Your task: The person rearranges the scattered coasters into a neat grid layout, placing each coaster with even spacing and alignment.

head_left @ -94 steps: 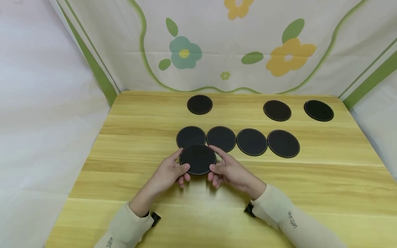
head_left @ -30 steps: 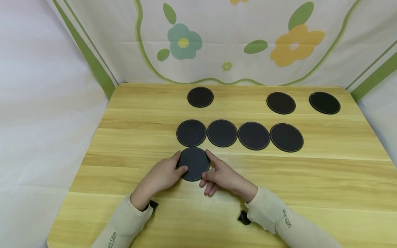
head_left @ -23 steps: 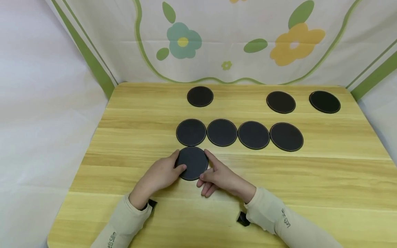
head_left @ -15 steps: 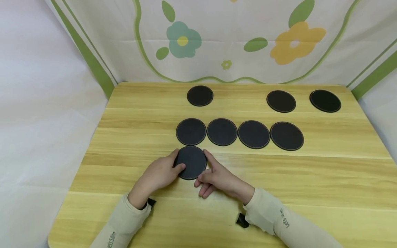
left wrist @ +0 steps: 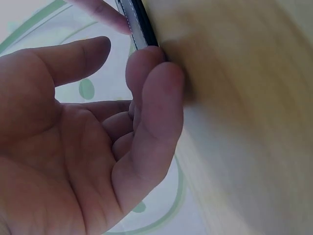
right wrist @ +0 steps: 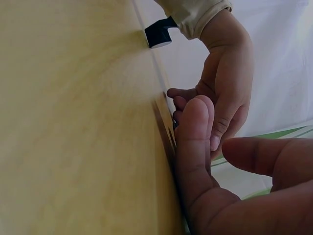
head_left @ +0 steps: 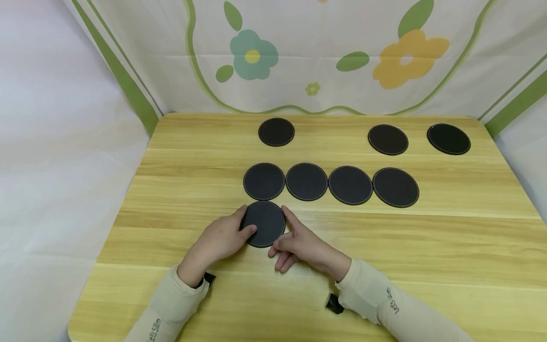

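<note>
Cream sleeves [head_left: 367, 289] bear lettering [head_left: 392, 300] beginning "Let's", the rest unclear. On the wood-grain table [head_left: 265, 304], the nearest black round coaster [head_left: 268, 216] lies between left hand [head_left: 222, 237] and right hand [head_left: 308, 244], fingers touching opposite edges, thumbs parted, neither clamped.

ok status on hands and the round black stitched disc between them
Left hand, right hand: at its opposite edges. Round black disc: near side of row of four matching discs. No obstruction seen.

Wood-grain table [head_left: 448, 247], backdrop [head_left: 325, 28] — teal flower [head_left: 252, 56], orange flower [head_left: 418, 56]
</note>
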`<state>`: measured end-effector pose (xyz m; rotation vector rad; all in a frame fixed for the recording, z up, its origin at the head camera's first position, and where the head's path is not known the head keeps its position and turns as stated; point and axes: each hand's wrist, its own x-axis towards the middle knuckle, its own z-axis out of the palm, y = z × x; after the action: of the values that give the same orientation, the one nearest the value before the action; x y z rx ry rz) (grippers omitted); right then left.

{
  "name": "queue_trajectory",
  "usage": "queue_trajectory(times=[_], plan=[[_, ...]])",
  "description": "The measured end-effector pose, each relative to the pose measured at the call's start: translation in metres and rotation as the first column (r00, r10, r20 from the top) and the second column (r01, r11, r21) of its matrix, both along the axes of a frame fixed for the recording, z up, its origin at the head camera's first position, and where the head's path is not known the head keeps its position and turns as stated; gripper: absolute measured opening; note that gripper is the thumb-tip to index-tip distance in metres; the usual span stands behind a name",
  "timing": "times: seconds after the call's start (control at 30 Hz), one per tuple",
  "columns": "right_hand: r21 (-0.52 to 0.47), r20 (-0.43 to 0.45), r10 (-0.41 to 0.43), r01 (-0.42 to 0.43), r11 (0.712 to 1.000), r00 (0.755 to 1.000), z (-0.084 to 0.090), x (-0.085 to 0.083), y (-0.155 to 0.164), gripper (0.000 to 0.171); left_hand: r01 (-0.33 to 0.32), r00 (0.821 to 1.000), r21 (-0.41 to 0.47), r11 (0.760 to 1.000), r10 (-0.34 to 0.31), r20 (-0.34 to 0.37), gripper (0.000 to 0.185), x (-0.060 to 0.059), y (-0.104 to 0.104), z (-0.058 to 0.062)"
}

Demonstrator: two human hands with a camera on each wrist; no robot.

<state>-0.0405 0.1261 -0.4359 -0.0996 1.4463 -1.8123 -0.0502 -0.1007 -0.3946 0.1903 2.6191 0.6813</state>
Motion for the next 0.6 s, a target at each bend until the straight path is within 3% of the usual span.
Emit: queue_trajectory(times=[0.2,0.33,0.47,0.6], plan=[[0.001,-0.027,-0.013,0.013,1.000,1.000,0.007,0.001,0.002,0.096,0.015,1.000,-0.006,1.000,-0.015,-0.014,0.067,-0.002,0.000,0.002],[0.008,-0.118,-0.019,0.020,1.000,0.993,0.019,-0.006,0.008,0.089,0.043,0.998,-0.020,0.999,-0.043,-0.035,0.066,-0.007,-0.003,0.009],[0.044,-0.259,-0.034,0.047,0.998,0.965,0.033,-0.023,0.021,0.075,0.068,0.996,-0.011,0.998,-0.069,-0.055,0.064,-0.020,-0.005,0.019],[0.110,-0.350,-0.072,0.118,0.987,0.934,0.045,-0.045,0.038,0.055,0.074,0.995,0.018,0.997,-0.072,-0.072,0.060,-0.042,-0.005,0.024]])
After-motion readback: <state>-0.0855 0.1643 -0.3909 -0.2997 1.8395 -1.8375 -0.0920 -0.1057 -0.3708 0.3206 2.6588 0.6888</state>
